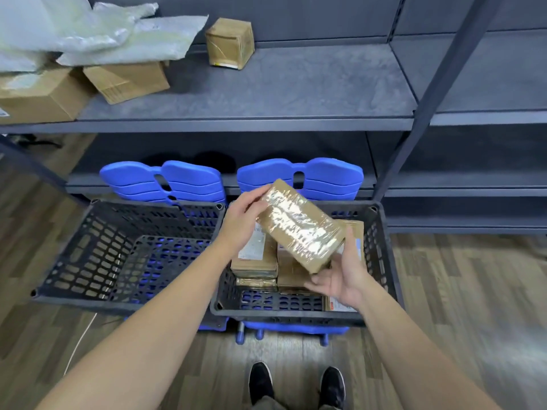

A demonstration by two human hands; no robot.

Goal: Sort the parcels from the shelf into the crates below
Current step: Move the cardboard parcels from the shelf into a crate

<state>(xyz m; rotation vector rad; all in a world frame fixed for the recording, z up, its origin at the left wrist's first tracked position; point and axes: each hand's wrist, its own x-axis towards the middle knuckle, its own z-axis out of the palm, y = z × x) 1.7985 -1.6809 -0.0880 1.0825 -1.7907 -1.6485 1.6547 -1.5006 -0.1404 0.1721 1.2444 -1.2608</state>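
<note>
While it hangs tilted over the right black lattice plastic crate, the flat brown cardboard parcel wrapped in shiny clear tape is held at both ends. The left hand pinches its upper end between thumb and fingers. The right hand cradles the lower end, thumb up along the edge and fingers spread beneath. Inside that crate lie stacked brown cardboard parcels with white labels, packed toward the back and partly covered by the hands and the held parcel, so their number cannot be told. Just beside it sits the left black lattice plastic crate, blue showing through its perforated bottom. Both crates rest on blue plastic chairs standing on a wood-plank floor. Above, the dark grey metal shelf carries a small cube-shaped brown carton standing alone. At its left are two larger brown cartons under white padded mailer bags, cut off by the frame's edge. Black shoes show at the bottom.
</note>
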